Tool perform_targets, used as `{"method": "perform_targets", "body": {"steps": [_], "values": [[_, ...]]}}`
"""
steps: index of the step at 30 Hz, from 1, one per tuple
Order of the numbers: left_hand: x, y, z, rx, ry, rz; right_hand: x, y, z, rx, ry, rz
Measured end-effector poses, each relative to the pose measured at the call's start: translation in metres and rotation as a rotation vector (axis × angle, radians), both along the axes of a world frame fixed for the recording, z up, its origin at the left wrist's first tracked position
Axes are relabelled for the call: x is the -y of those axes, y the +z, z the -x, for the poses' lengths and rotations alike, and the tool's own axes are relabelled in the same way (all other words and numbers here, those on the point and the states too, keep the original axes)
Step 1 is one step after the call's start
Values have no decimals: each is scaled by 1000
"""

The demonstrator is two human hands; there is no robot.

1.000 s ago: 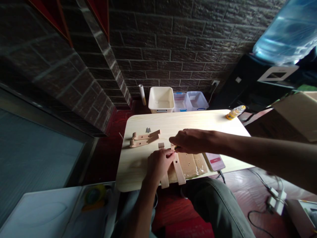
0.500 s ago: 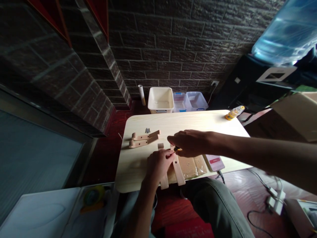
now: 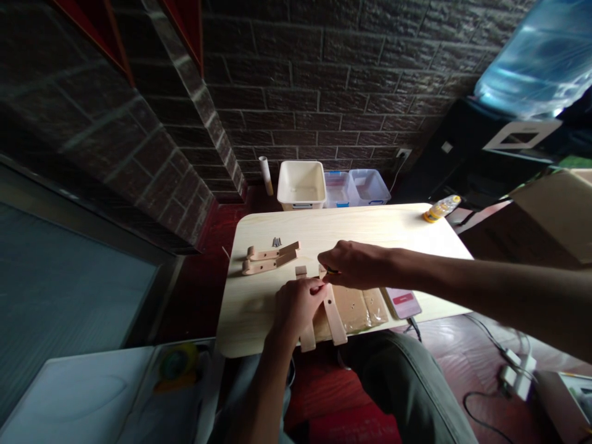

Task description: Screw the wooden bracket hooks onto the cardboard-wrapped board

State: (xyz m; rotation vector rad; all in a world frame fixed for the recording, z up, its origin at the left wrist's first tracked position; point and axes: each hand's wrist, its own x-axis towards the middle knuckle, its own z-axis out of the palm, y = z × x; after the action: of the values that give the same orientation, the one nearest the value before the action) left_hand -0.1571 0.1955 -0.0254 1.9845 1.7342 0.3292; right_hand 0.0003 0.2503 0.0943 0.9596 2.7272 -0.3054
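Note:
My right hand (image 3: 354, 264) is closed around a small tool, mostly hidden, of which a dark and yellow bit shows over a wooden strip (image 3: 337, 320) with a hole. Pinched at the tool's tip, the fingers of my left hand (image 3: 298, 302) touch that strip; what they hold is too small to name. A second wooden strip (image 3: 307, 336) lies to the left, partly under my left hand. Both strips rest across a brown cardboard piece (image 3: 354, 308) at the table's near edge. Two curved wooden pieces (image 3: 268, 264) and several screws (image 3: 276, 242) lie further left.
On the pale table (image 3: 370, 223) a phone (image 3: 403, 302) with a cable lies right of the cardboard. A clear and yellow bottle (image 3: 441, 208) stands at the far right corner. A cream bin (image 3: 302, 185) and clear boxes (image 3: 369, 186) stand beyond the far edge.
My right hand has shifted and turned slightly around the tool, and less of the tool shows. My left hand stays in place. The view has moved a little.

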Motion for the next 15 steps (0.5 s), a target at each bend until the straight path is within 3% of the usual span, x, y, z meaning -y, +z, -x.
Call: {"method": "perform_targets", "body": {"steps": [4,7,15], "values": [[1,0,0,7,-5,-16,3,-7,-1,21,-173,44],[1,-1,0,6,-1,-30,3,-9,-3,4,-226,61],[0,-8,0,50,22,-33,10,13,-6,83,-18,52]]}}
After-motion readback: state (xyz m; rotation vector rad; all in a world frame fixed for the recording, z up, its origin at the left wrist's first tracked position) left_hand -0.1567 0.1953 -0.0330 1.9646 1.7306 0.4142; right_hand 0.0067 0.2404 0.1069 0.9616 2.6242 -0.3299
